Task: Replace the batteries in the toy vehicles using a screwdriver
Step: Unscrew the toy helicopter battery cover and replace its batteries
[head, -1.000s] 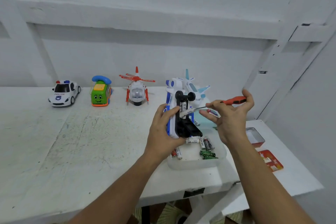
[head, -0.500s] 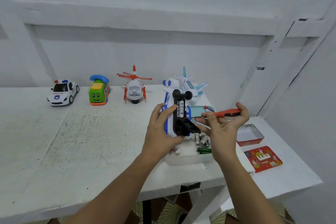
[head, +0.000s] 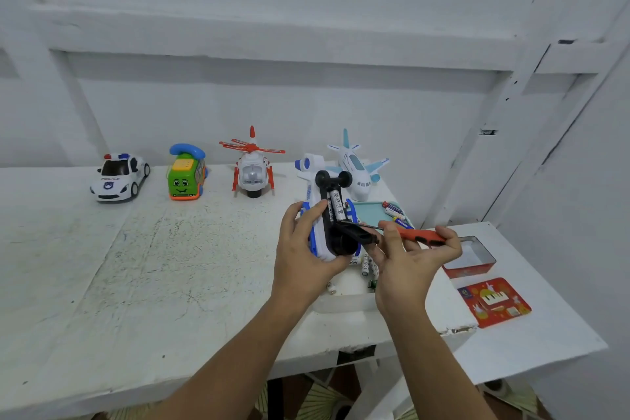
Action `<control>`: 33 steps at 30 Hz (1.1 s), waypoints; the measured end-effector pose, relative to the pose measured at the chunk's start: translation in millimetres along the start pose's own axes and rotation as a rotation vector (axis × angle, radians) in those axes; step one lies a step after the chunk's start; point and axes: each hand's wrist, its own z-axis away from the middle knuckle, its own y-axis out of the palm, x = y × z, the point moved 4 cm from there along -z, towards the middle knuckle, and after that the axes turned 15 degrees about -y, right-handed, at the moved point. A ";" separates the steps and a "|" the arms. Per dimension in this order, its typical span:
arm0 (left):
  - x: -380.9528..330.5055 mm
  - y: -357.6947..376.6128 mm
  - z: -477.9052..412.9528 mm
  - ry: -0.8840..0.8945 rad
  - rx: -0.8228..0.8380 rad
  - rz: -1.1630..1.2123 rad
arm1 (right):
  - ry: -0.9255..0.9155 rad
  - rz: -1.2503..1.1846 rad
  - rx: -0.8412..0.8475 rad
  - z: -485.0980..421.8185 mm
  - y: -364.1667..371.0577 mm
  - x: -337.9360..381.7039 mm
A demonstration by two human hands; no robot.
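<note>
A: Hands?
B: Both are up over the rough white table (head: 136,283). The left hand (head: 301,252) wraps the upturned plane (head: 312,194); the right hand (head: 405,266) pinches the screwdriver (head: 414,235), tip at the plane's belly.
A: Materials?
B: Glossy white-blue plastic, black underside, round wheels; thin metal shaft, orange handle; cylindrical batteries (head: 335,206) sit in the open bay.

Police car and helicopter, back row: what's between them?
The green bus toy stands between the police car and the helicopter, apart from both, in the head view.

Glossy plastic toy plane (head: 318,242) held in the left hand (head: 300,259), metal-shafted screwdriver (head: 409,234) held in the right hand (head: 405,266), matt scuffed table (head: 136,266) beneath
</note>
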 end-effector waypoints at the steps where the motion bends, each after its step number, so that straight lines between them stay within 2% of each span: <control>1: 0.4 -0.2 -0.6 0.000 -0.011 0.005 | 0.035 -0.027 -0.012 -0.9 -0.9 -2.0; 11: 2.0 4.6 -3.4 0.045 0.041 -0.055 | 0.212 -0.168 -0.111 -14.2 -14.0 -1.4; 15: 3.5 3.8 -3.4 0.040 0.064 -0.073 | 0.192 -0.025 -0.128 -22.5 -28.6 0.2; 19: 4.4 3.1 -5.3 0.037 0.081 -0.061 | 0.080 0.138 -0.087 -32.8 -34.2 9.1; 22: 4.9 2.3 -5.1 0.022 0.087 -0.051 | -0.037 0.126 0.060 -41.3 -19.3 21.8; 28: 2.6 -2.2 -6.5 0.025 0.049 -0.008 | -0.439 0.268 0.592 -34.6 42.9 49.3; 30: 1.1 -3.4 -7.4 0.027 0.033 0.012 | -0.537 0.331 0.687 -32.8 55.4 51.9; 33: 0.6 -4.2 -8.9 0.027 0.017 0.042 | -0.614 0.379 0.728 -33.6 62.3 50.5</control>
